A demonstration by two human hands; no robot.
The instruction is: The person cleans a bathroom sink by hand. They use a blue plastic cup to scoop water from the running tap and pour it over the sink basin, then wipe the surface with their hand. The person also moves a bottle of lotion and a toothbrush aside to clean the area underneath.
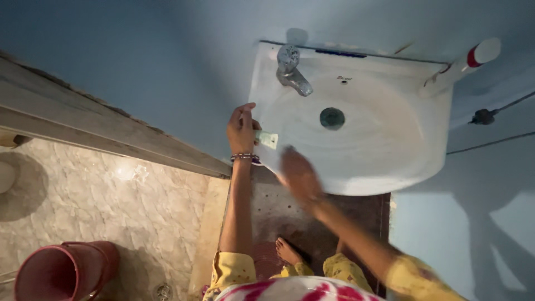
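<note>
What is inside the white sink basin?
The sink holds only its dark drain. The left hand holds a pale green piece at its rim; the blurred right hand covers the near edge.

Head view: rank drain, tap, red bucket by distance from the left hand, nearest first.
From the left hand:
1. Tap, up and right, at the back of the sink.
2. Drain, right, in the basin's middle.
3. Red bucket, far down-left on the floor.

White sink, grey metal tap at its 11 o'clock. Pale green piece in left hand. Red bucket. Beige marbled floor. Blue wall. Yellow patterned sleeves.
</note>
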